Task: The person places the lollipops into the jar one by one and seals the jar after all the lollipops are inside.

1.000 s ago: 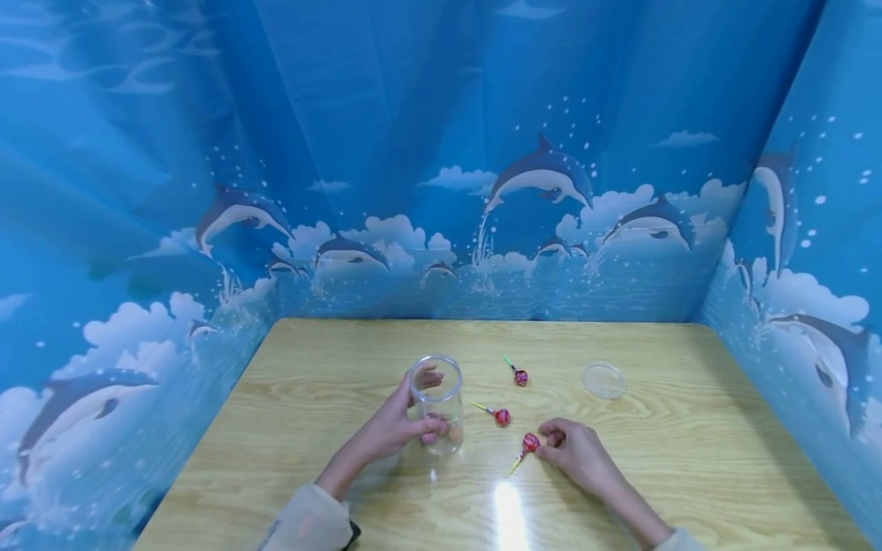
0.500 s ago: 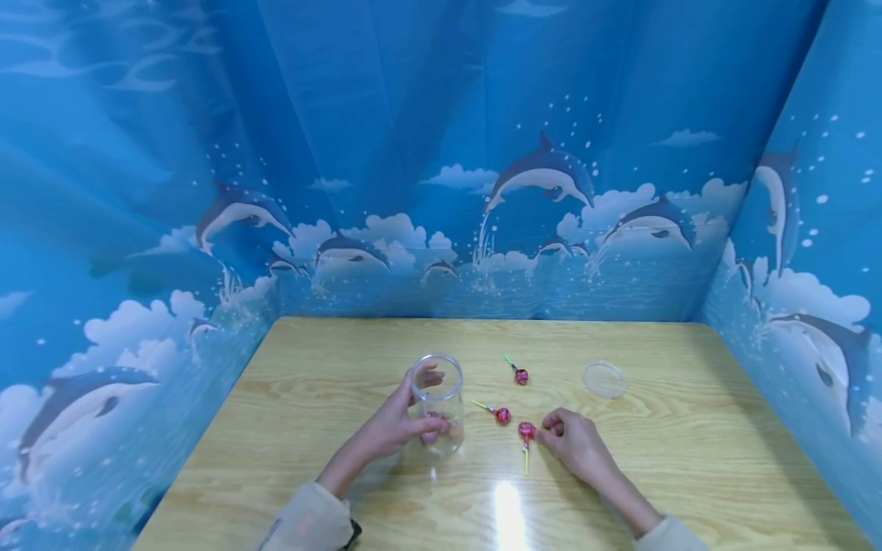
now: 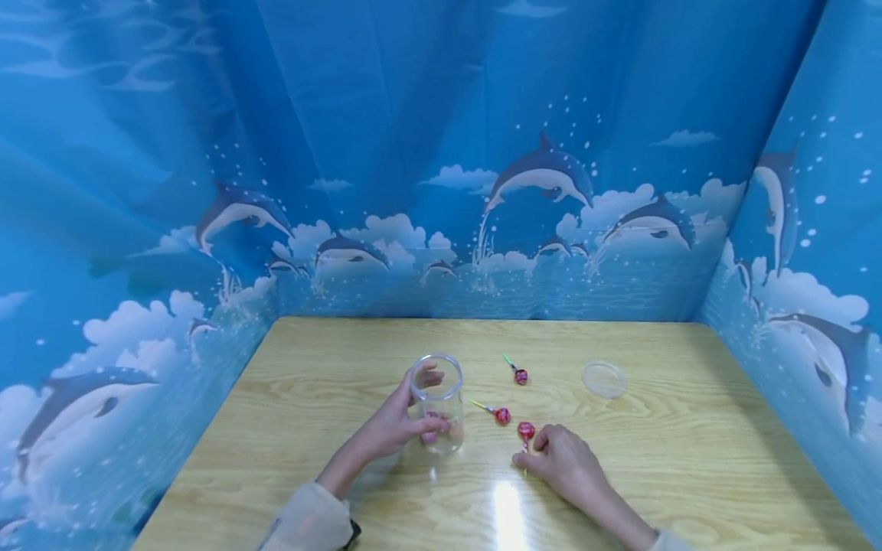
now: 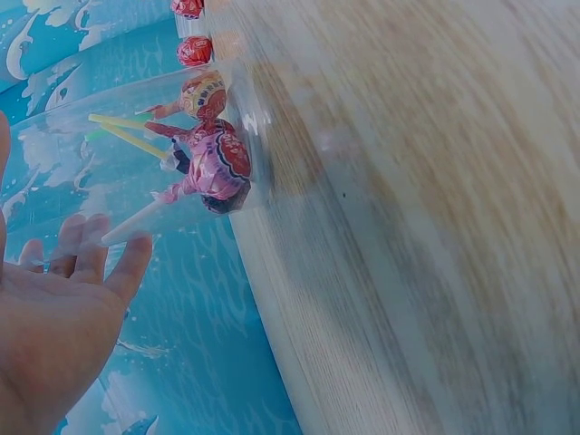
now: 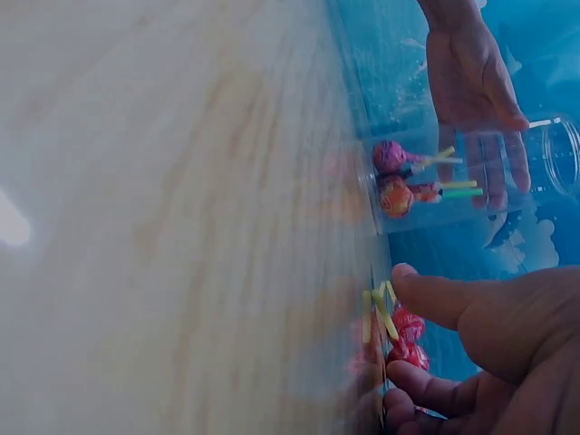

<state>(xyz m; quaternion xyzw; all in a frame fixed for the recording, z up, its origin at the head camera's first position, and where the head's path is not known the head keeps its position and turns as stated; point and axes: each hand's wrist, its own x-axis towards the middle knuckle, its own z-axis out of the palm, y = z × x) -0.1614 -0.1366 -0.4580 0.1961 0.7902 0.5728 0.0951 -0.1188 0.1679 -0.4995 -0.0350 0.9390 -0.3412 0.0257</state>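
My left hand point(image 3: 393, 428) grips a clear plastic jar point(image 3: 441, 402) that stands upright and uncapped on the table. Several wrapped lollipops point(image 4: 217, 163) lie at the jar's bottom, heads down, with yellow, green and white sticks. To the right of the jar, a red-wrapped lollipop point(image 3: 526, 431) lies on the table with its yellow stick towards me. My right hand point(image 3: 568, 467) is right over that stick, thumb across it in the head view. The right wrist view shows thumb and forefinger point(image 5: 426, 385) apart, with red lollipop heads in the gap between them.
Two more red lollipops lie past the right hand: one with a yellow stick point(image 3: 502, 416), another with a green stick point(image 3: 521, 376) farther back. A clear round lid point(image 3: 604, 380) rests at the back right. Dolphin-printed blue curtains point(image 3: 386, 268) border the wooden table point(image 3: 331, 352).
The nearest lollipop has turned so its stick points towards me. My right hand has shifted from beside its head down to its stick. The left hand and jar stay put.
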